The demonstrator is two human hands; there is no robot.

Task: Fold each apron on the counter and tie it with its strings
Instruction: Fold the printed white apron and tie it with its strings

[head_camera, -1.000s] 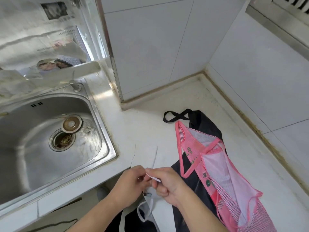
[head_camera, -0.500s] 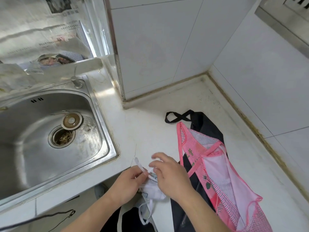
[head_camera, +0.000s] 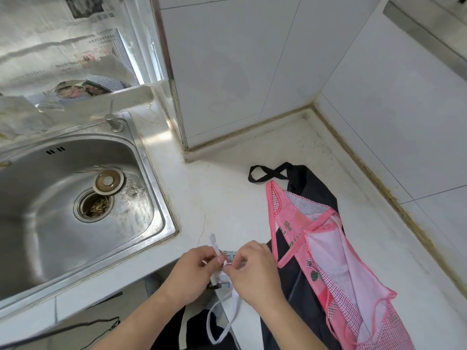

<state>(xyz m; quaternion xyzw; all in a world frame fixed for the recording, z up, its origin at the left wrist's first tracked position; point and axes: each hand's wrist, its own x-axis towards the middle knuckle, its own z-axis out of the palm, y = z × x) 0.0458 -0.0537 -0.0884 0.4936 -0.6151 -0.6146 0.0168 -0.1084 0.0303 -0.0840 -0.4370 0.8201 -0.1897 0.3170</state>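
- A small white apron bundle [head_camera: 222,275] sits at the front edge of the counter [head_camera: 227,198], mostly hidden between the two hands, so its fold cannot be made out.
- The left hand [head_camera: 192,271] pinches a white string [head_camera: 215,246] between thumb and fingers; the string's free end stands up above the hand.
- The right hand [head_camera: 252,271] has its fingers curled in, pinching the string just beside the left hand's fingertips.
- A white strap loop [head_camera: 222,322] hangs from the bundle below the hands, over the counter's front edge.
- Just to the right, a pink apron [head_camera: 336,263] lies unfolded on top of a black apron [head_camera: 313,188], both spread on the counter and running toward the lower right.
- The black apron's neck loop [head_camera: 267,173] lies flat on the counter, twisted into a figure eight.
- A steel sink [head_camera: 151,178] is set into the counter on the left, with a strainer plug [head_camera: 109,181] resting beside the drain [head_camera: 95,205].
- White tiled walls [head_camera: 379,84] meet in the corner behind the aprons.
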